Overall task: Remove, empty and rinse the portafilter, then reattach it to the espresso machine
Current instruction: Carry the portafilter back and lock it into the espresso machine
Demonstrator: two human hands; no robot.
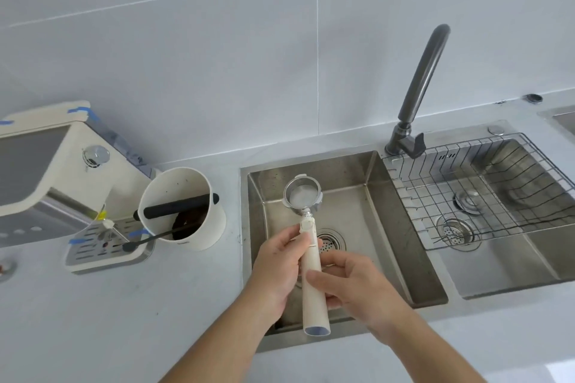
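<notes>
While both hands, left hand (281,261) and right hand (351,281), clasp the portafilter (311,246) handle, I keep its seemingly emptied basket over the sink (351,183) for rinsing.

Head camera, one wide view, close above the sink (342,171).
It looks forward and down; hands enter from the lower frame edge.

Espresso machine (37,171) cut by left edge; far-right basin (564,118) cropped.
</notes>
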